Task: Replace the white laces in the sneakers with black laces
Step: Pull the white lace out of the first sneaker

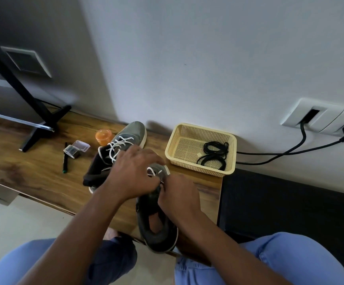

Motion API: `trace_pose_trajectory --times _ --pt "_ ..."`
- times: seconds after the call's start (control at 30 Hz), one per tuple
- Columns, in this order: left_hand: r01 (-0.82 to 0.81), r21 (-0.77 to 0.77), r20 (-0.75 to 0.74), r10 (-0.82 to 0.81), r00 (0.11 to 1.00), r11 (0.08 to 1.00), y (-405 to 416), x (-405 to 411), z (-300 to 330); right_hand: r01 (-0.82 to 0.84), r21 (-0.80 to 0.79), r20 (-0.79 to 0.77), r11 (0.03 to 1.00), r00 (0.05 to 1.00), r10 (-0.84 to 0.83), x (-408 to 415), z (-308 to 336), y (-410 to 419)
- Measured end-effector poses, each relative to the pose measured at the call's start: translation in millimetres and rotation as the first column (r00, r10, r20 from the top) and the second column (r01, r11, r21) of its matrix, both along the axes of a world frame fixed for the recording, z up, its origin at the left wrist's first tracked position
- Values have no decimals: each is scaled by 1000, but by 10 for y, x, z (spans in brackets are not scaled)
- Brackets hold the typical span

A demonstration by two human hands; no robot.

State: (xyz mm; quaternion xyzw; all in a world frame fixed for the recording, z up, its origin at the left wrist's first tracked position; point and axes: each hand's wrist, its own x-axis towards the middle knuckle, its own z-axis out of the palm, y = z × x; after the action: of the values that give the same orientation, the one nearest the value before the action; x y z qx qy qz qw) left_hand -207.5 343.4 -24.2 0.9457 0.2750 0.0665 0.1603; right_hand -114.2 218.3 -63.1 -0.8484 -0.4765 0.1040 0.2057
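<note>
Fingers: both hands work at the front of the near sneaker [156, 229]; the left hand [132, 173] lies curled over its toe and lace area, the fingers bent around the shoe, while the right hand [179, 199] pinches at the white lace [153, 172] near the tongue, fingertips hidden against the left hand.
Near sneaker: grey with a dark collar, heel toward the person, resting on the front edge of the desk [43, 161], its heel overhanging slightly.
White lace: only a short stretch shows between the two hands, at the toe end of the eyelets.
Far sneaker: the second sneaker [123, 140] stands just behind the left hand, toe toward the wall, fully threaded with its own white lace [118, 146].
Black laces: coiled black laces [215, 155] lie in the cream plastic basket [187, 145], at the right end of the desk, against the wall, near the sneakers.
Other items: an orange lidded jar [103, 136] touches or sits just beside the far sneaker's left side; a clear small box [76, 150] and a black pen [65, 158] lie further left; a black stand foot [43, 128] sits at the far left.
Wall: a socket plate [319, 115] with black cables [290, 151] plugged in.
</note>
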Motion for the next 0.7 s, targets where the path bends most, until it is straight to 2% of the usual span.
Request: trace_pose_trajectory --times 0.07,0.17,0.23,0.37,0.7 --pt "1 -31 -132 -5 991 1000 -32 18 -54 -4 -8 -4 1000 1000 4 6 14 1" --pt "-93 -10 -11 93 996 996 -21 26 -80 0 -19 -11 1000 1000 0 8 14 -1" --pt "-181 63 44 178 983 981 17 33 -104 1 -22 8 1000 1000 -1 9 2 1" --pt "-356 268 -78 388 918 895 57 -4 -133 -3 -21 10 1000 1000 4 9 -23 10" --pt "-303 275 -145 351 925 912 -49 82 -253 -32 -15 20 999 999 32 10 -42 6"
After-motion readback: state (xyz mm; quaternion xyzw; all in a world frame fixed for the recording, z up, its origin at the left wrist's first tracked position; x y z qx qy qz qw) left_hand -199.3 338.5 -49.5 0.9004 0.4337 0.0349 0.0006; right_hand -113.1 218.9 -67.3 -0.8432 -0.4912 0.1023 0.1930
